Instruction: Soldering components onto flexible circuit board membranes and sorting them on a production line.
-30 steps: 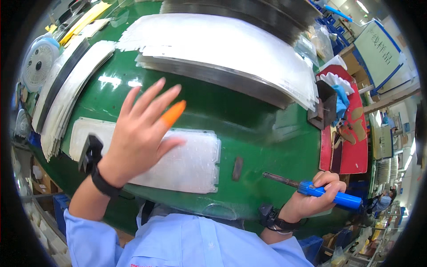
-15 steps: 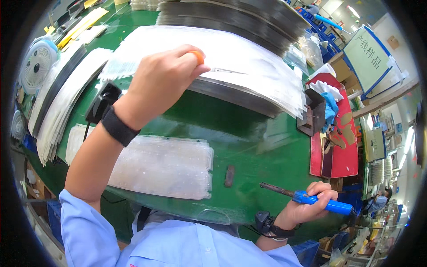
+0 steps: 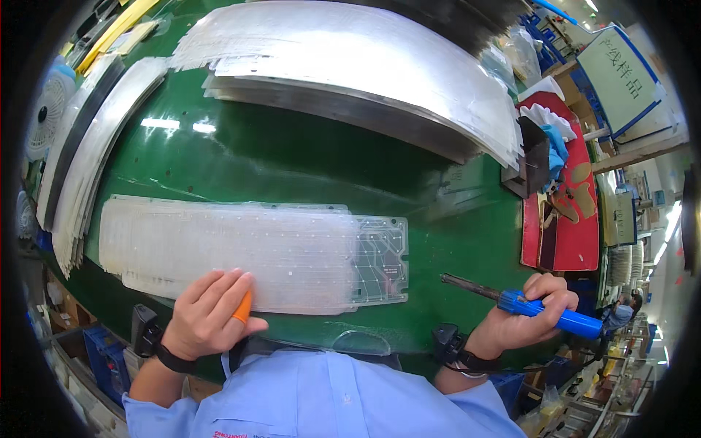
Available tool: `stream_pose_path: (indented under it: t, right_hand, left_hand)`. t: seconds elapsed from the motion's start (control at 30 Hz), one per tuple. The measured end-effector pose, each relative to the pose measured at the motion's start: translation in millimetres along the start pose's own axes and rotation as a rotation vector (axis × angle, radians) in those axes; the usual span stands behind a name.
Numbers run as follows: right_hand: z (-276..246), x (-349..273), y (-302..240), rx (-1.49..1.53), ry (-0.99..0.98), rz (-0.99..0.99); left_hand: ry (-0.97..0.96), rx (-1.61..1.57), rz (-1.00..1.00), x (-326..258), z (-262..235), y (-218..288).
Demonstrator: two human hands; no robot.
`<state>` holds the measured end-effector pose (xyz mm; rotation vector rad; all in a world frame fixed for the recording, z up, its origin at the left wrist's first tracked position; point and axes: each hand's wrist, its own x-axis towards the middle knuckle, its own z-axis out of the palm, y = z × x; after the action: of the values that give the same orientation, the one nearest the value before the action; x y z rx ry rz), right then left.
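My right hand [image 3: 537, 310] wraps round the blue handle of a soldering iron [image 3: 475, 285], its dark metal barrel pointing left above the green table. My left hand [image 3: 219, 314] is at the near edge of a stack of translucent sheets [image 3: 219, 237], fingers curled together. An orange finger cot [image 3: 244, 306] covers one finger. What the fingertips hold, if anything, is hidden. A clear circuit sheet [image 3: 372, 255] with traces sticks out at the stack's right end. Through it a small brown block [image 3: 393, 266] shows faintly.
A tall pile of silvery-white sheets [image 3: 328, 44] stands at the back. More stacked sheets [image 3: 109, 139] lie along the left, beside a white fan [image 3: 47, 117]. On the right are a dark metal holder [image 3: 527, 160] and a red mat [image 3: 577, 244]. Both wrists wear black devices.
My left hand has come back from the far pile to the near stack. The clear circuit sheet now lies there, over the brown block. My right hand keeps its hold on the iron.
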<state>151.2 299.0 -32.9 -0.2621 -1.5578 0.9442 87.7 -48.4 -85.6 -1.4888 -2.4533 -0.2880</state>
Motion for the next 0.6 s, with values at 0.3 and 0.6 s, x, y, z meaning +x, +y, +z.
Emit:
stream_pose_path:
  t: [0.3, 0.6]
  right_hand:
    - [53.6, -18.5, -14.0, 0.118, -0.238, 0.032]
    - [59.7, -25.8, -14.4, 0.131, -0.339, 0.056]
  left_hand:
    - [-0.105, -0.164, -0.177, 14.3, 13.1, 14.7]
    - [-0.087, -0.196, -0.182, 15.7, 12.8, 14.0]
